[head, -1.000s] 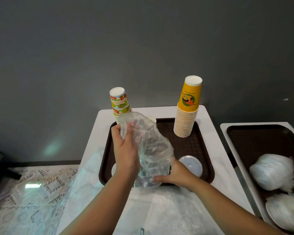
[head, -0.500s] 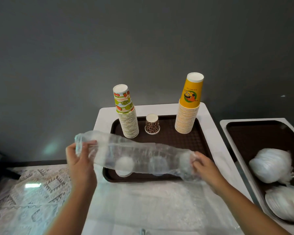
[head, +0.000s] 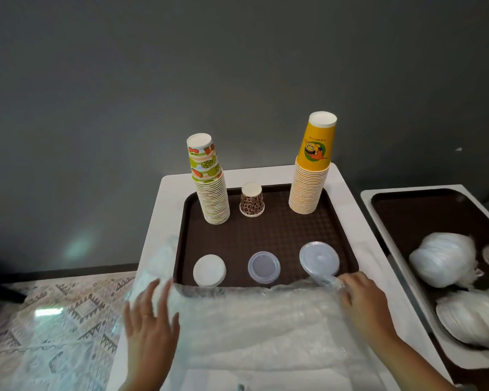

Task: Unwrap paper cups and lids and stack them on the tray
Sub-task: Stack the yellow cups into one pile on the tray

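While the clear lid point(head: 319, 258) sat at the brown tray's point(head: 266, 232) near right, right hand point(head: 363, 300) gripped the plastic wrapper point(head: 254, 320) touching it; left hand point(head: 150, 325) hovered, fingers spread. Risk: tugging the wrapper could drag lids onto the tabletop point(head: 347, 193).

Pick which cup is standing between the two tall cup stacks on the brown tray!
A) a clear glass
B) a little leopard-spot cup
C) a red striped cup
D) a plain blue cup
B: the small leopard-spot cup sits upside down on the brown tray, between the fruit-print stack and the yellow stack.
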Available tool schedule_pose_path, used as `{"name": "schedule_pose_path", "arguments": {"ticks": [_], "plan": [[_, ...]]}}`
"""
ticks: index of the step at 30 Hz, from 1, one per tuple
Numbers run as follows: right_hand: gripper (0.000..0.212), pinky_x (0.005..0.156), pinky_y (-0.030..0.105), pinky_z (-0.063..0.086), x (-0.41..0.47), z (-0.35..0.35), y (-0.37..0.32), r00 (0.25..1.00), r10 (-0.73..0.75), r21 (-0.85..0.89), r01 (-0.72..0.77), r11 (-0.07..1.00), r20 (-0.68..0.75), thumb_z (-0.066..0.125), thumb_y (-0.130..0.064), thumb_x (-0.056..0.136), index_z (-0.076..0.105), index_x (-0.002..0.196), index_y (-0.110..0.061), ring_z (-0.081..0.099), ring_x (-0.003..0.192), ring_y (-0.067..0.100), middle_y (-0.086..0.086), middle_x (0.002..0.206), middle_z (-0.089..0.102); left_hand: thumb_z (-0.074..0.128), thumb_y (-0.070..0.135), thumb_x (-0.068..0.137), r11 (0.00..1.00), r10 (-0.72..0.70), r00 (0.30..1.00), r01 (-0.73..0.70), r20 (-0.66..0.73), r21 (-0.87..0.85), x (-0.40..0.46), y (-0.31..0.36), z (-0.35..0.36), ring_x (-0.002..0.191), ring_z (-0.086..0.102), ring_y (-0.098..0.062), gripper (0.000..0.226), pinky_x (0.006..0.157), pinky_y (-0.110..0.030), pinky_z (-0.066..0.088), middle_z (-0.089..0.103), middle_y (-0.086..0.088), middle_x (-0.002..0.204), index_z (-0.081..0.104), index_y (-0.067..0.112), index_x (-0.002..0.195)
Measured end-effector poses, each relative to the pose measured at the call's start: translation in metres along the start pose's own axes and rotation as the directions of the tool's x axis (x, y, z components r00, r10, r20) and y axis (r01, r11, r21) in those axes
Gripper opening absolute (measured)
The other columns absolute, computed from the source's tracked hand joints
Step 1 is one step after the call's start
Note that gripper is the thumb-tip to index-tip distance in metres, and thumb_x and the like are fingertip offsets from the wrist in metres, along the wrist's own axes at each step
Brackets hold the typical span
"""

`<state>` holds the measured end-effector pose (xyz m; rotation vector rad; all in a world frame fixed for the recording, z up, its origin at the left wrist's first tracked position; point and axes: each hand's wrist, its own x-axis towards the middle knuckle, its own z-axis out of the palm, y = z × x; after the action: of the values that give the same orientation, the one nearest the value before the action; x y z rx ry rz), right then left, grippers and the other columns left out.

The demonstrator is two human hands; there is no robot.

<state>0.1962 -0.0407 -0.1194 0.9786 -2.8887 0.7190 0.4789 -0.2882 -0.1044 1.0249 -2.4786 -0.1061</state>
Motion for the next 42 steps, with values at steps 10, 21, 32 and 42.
{"name": "schedule_pose_path", "arguments": {"ticks": [10,21,32,42], "plan": [[0.058,0.11,0.052,0.012,-0.013,-0.004,-0.044,0.982,-0.171,0.029,0.174,0.984,-0.082,0.038,-0.025,0.081,0.037,0.139,-0.028,0.036,0.129,0.016,-0.002,0.14,0.042,0.026,0.066,0.092,0.744,0.586,0.667,-0.668,0.46,0.021,-0.006,0.03,0.051,0.143,0.018,-0.026,0.065,0.107,-0.054,0.016,0.033,-0.002,0.153,0.026,0.034,0.149],[0.052,0.111,0.046,0.012,-0.042,0.064,-0.071,0.752,-0.545,-0.153,0.629,0.762,0.371,0.036,-0.052,0.091,0.047,0.137,-0.031,0.03,0.137,0.01,-0.011,0.145,0.044,0.025,0.064,0.094,0.762,0.582,0.627,-0.642,0.518,-0.079,-0.017,0.03,0.071,0.142,0.02,-0.023,0.067,0.109,-0.05,0.015,0.031,-0.002,0.154,0.021,0.029,0.151],[0.059,0.113,0.033,0.01,-0.044,0.044,-0.036,0.872,-0.217,-0.152,0.31,0.939,0.44,0.016,-0.055,0.098,0.046,0.14,-0.025,0.036,0.133,0.006,-0.012,0.141,0.049,0.03,0.066,0.092,0.824,0.531,0.64,-0.542,0.555,-0.165,-0.012,0.009,0.065,0.142,0.025,-0.016,0.07,0.11,-0.04,0.018,0.029,0.001,0.155,0.027,0.026,0.15],[0.058,0.114,0.032,0.001,-0.044,0.018,0.026,0.94,-0.001,-0.274,0.1,0.957,0.342,0.012,-0.054,0.098,0.025,0.149,-0.029,0.002,0.144,-0.002,-0.012,0.147,0.04,0.026,0.061,0.095,0.871,0.47,0.692,-0.463,0.548,-0.163,-0.011,-0.017,0.056,0.142,0.023,-0.015,0.065,0.113,-0.033,0.015,0.032,0.003,0.154,0.03,0.026,0.149]]}}
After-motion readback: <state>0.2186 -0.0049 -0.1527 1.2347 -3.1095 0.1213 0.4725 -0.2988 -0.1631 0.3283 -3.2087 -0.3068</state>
